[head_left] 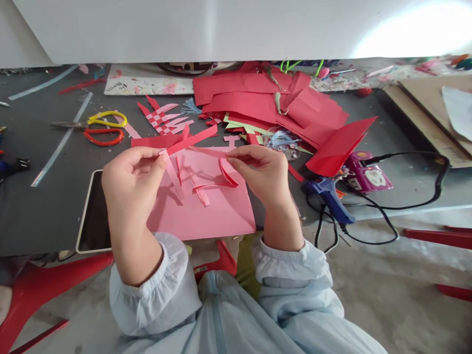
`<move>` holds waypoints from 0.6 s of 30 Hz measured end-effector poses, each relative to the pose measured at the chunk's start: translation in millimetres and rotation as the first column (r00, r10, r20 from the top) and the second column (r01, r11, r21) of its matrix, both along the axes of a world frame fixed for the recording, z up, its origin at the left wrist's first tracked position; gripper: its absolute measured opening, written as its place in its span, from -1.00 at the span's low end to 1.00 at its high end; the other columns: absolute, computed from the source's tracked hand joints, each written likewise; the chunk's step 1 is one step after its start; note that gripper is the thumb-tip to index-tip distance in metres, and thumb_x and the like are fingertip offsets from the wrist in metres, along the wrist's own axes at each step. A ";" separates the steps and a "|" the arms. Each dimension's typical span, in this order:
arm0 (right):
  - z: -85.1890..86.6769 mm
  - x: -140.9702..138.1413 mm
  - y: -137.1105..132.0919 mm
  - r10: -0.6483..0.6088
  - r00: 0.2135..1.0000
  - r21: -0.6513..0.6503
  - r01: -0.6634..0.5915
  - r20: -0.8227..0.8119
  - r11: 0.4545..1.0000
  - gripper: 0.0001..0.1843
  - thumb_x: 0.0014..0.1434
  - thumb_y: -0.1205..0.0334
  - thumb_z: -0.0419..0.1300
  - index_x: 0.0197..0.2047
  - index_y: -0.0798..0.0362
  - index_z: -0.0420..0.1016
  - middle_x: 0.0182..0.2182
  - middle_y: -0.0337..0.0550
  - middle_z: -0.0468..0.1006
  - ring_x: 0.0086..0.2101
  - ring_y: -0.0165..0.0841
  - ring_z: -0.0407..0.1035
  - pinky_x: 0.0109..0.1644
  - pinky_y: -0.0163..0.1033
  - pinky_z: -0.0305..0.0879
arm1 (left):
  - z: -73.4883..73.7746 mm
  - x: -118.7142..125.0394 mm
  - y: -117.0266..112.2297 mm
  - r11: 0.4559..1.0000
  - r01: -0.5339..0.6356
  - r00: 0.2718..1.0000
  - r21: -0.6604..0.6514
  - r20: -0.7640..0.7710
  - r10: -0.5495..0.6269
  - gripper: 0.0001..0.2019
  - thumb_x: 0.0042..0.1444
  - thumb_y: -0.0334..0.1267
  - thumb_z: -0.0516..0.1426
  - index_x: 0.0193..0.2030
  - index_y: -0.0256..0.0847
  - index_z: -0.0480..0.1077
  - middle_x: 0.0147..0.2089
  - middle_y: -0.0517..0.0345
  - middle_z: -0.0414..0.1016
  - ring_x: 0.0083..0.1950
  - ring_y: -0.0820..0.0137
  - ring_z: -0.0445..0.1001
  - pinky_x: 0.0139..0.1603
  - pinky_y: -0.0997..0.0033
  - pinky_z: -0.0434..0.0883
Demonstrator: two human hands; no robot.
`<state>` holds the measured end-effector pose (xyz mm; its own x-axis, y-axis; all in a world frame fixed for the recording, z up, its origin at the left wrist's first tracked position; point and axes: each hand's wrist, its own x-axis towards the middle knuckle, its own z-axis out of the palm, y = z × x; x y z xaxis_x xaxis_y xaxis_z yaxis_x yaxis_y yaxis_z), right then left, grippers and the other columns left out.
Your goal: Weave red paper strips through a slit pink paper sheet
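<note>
My left hand (131, 179) pinches one end of a thin pink paper strip (201, 151), and my right hand (260, 172) pinches the other end, holding it stretched above a pink paper sheet (221, 214). Loose pink and red strips (202, 189) lie on that sheet under my hands. A long red strip (184, 140) lies just behind them. A woven red-and-pink paper piece (164, 118) rests farther back on the dark table (47, 206).
Scissors with yellow and red handles (99, 127) lie at the left. A tablet (94, 216) sits under my left forearm. A pile of red paper (280, 105) lies behind, a blue glue gun (328, 196) with black cable at the right, and cardboard (427, 115) at the far right.
</note>
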<state>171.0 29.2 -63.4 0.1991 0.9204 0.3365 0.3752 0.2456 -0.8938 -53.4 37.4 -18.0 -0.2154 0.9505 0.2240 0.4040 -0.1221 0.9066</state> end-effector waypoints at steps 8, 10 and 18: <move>4.9 20.4 1.9 -0.123 0.973 0.168 0.090 0.196 0.982 -0.85 0.16 0.35 0.27 -0.31 -0.05 0.67 -0.32 -0.20 0.68 -0.25 -0.31 0.54 -0.17 -0.16 0.47 | 3.0 4.8 -1.5 0.985 0.133 0.974 0.114 -0.198 -0.108 -0.92 0.11 -0.27 0.32 -0.24 -0.02 0.64 -0.21 0.24 0.70 -0.23 0.38 0.63 -0.07 0.33 0.57; 6.8 24.4 1.0 -0.098 0.971 0.194 0.056 0.217 0.979 -0.82 0.18 0.37 0.26 -0.32 -0.07 0.68 -0.30 -0.21 0.69 -0.23 -0.31 0.56 -0.13 -0.15 0.48 | 3.7 6.2 -1.1 0.973 0.178 0.954 0.148 -0.269 -0.133 -0.92 0.12 -0.29 0.31 -0.24 -0.05 0.64 -0.19 0.22 0.70 -0.22 0.39 0.63 -0.05 0.33 0.56; 11.6 33.5 -2.5 -0.075 0.956 0.230 0.008 0.284 0.973 -0.81 0.20 0.37 0.26 -0.34 -0.07 0.69 -0.29 -0.20 0.71 -0.22 -0.31 0.58 -0.08 -0.16 0.50 | 5.3 9.3 1.4 0.947 0.271 0.894 0.174 -0.409 -0.181 -0.90 0.16 -0.28 0.28 -0.27 0.05 0.63 -0.18 0.28 0.69 -0.15 0.35 0.62 -0.03 0.29 0.55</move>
